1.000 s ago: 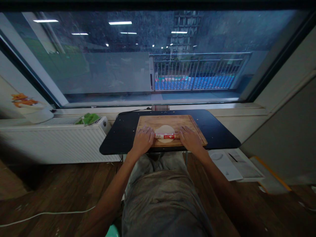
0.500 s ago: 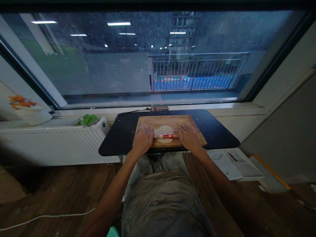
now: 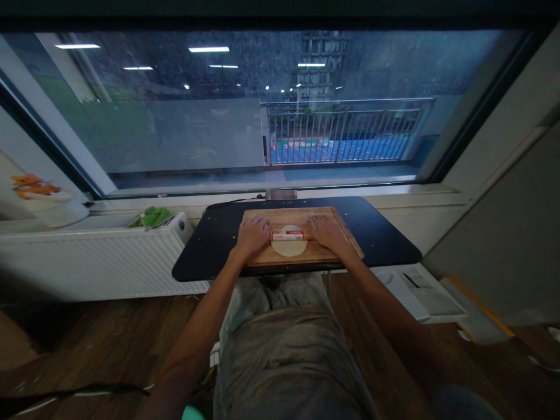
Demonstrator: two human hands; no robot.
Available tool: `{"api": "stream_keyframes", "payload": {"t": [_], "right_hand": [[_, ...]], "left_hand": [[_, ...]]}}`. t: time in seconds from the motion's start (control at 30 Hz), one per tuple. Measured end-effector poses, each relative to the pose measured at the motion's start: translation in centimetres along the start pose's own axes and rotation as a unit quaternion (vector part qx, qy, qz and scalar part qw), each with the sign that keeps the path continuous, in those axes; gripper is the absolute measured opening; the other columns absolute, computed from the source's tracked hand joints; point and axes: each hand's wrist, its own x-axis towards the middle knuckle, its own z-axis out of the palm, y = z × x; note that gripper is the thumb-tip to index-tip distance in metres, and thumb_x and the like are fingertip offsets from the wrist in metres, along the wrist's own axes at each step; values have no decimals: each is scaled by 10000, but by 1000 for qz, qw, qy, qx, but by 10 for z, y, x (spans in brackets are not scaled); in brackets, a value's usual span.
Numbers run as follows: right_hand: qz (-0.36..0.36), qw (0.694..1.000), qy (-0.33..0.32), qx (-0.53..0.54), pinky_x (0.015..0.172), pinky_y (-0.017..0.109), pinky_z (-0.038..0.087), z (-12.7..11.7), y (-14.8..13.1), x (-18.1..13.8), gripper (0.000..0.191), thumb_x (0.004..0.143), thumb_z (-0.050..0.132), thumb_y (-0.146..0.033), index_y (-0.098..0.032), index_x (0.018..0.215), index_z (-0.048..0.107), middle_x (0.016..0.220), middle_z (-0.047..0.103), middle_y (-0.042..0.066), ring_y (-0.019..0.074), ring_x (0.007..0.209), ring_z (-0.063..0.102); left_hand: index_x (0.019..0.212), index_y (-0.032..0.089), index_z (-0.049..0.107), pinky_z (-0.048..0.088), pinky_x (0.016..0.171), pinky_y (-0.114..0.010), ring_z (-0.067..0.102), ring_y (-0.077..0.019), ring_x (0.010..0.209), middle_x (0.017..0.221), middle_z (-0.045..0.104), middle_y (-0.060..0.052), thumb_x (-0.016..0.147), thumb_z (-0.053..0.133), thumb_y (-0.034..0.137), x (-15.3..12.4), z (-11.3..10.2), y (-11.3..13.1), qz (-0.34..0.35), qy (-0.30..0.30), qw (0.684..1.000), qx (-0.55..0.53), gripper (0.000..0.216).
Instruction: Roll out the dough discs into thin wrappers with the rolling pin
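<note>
One cylindrical roller (image 3: 287, 235) crosses round dough (image 3: 289, 249) on wooden board (image 3: 314, 257).

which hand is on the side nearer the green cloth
The left hand, on the rolling pin's end toward the green cloth on the radiator; the right hand presses the opposite end.

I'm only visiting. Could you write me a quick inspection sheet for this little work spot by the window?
Surface: black table, speckled with pale crumbs; wooden cutting board on it.
Job's things: round flat dough disc on the board; red-and-white rolling pin lying across it.
Clutter: green cloth on the radiator; white sheets on the floor at right.
Hands: left hand and right hand lie flat on the rolling pin's two ends.
Cables: dark cable at the table's far edge; floor cable, lower left.
Surroundings: big window, railing outside, wooden floor.
</note>
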Motion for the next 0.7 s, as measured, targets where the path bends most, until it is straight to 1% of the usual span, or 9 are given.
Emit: {"api": "stream_keyframes", "payload": {"t": [0.1,0.2,0.33,0.43,0.5,0.57,0.7], "right_hand": [[-21,1000,-17,-7,1171,411,493,-1,0,-3,369,1126,478,-145,-99,1406,713,1455,755,205,312,1372,691],[-23,999,-21,-14,1153,417,509,-5,-6,-17,368,1137,452,-145,-101,1382,723,1438,759,205,320,1356,697],[15,1000,9,6,1154,399,510,-12,-21,-39,424,1173,374,-201,-118,1392,728,1473,751,189,300,1347,702],[59,997,26,43,1134,376,521,-13,-31,-49,446,1189,344,-242,-144,1341,753,1428,781,160,275,1302,722],[70,995,32,60,1130,369,522,-13,-33,-52,450,1193,338,-250,-154,1303,764,1398,795,148,267,1293,725],[68,995,35,62,1130,371,520,-11,-32,-50,443,1189,348,-244,-157,1280,773,1399,796,147,270,1303,721],[41,998,34,31,1148,392,499,-7,-24,-37,409,1160,390,-200,-137,1284,775,1405,788,173,294,1314,714]], "left_hand": [[1346,161,746,521,1159,-438,655,-304,1413,1445,760,-159,1146,397,238,-4,-3,2,7,-2,1000,8,410],[1308,167,764,530,1134,-434,679,-311,1382,1403,786,-148,1170,353,257,-19,-3,7,15,-5,1000,8,443],[1309,181,779,541,1127,-444,690,-324,1373,1376,801,-142,1178,367,295,-42,0,12,5,23,1000,-12,447],[1337,179,778,528,1172,-444,705,-302,1356,1366,810,-128,1184,364,311,-52,4,13,-3,47,998,-42,461],[1363,174,769,490,1232,-453,674,-297,1414,1394,804,-119,1184,365,306,-54,7,13,8,58,997,-52,462],[1372,173,766,454,1273,-480,626,-312,1482,1435,789,-115,1181,371,300,-52,9,11,17,61,997,-46,457],[1437,194,738,438,1271,-545,561,-359,1547,1522,744,-109,1175,393,309,-41,8,9,8,60,998,-22,448]]}}
